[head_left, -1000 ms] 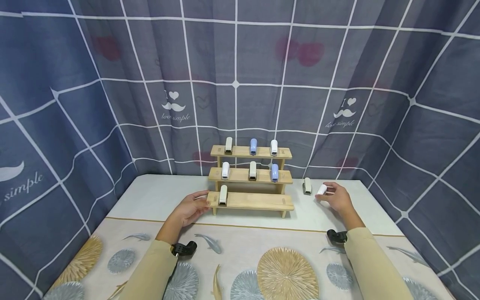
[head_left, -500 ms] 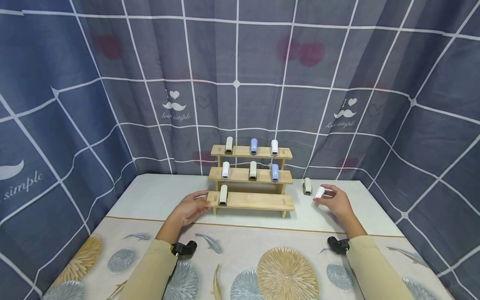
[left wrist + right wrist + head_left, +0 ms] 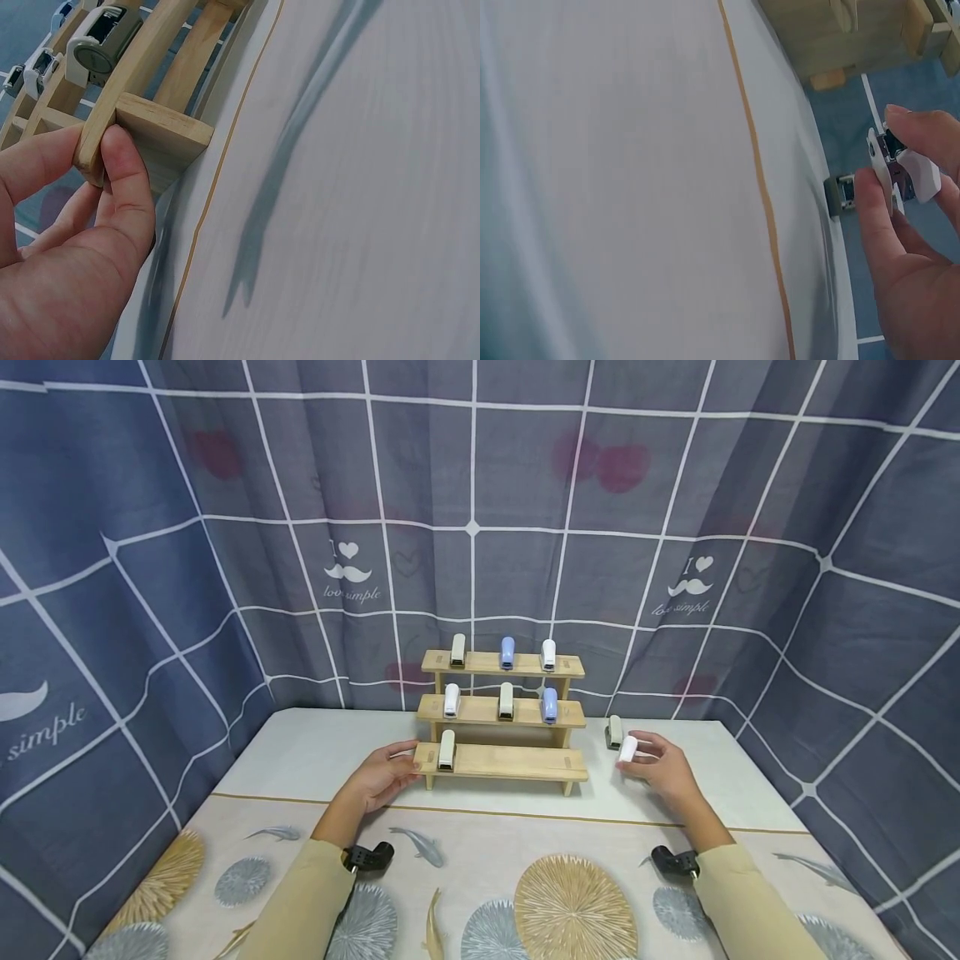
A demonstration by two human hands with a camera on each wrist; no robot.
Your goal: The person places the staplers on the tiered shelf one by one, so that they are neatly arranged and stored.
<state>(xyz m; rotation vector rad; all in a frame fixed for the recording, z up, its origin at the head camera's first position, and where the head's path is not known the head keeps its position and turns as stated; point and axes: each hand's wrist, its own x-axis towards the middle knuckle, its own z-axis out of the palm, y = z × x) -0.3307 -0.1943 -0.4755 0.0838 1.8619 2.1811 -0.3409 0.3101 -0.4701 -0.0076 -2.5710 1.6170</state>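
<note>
My right hand [image 3: 670,777] pinches a small white stapler [image 3: 627,748] between thumb and fingertips, right of the wooden rack. In the right wrist view the stapler [image 3: 924,177] shows its metal inner parts, with fingers on both sides. Just behind it, a beige stapler [image 3: 614,732] stands on the white table, partly overlapped in the head view. My left hand [image 3: 382,778] grips the left end of the lowest step of the three-step wooden rack [image 3: 517,762]. Thumb and fingers close round that board end [image 3: 94,142] in the left wrist view.
On the lowest step stands one beige stapler [image 3: 446,750] at the left. The middle step bears white, beige and blue [image 3: 549,705] staplers; the top step bears beige, blue [image 3: 507,652] and white ones. A checked curtain [image 3: 420,568] rises behind the table; a patterned cloth [image 3: 480,860] covers its front.
My right hand has moved left with the white stapler, closer to the rack and in front of the beige stapler. The left hand stays at the rack's end.
</note>
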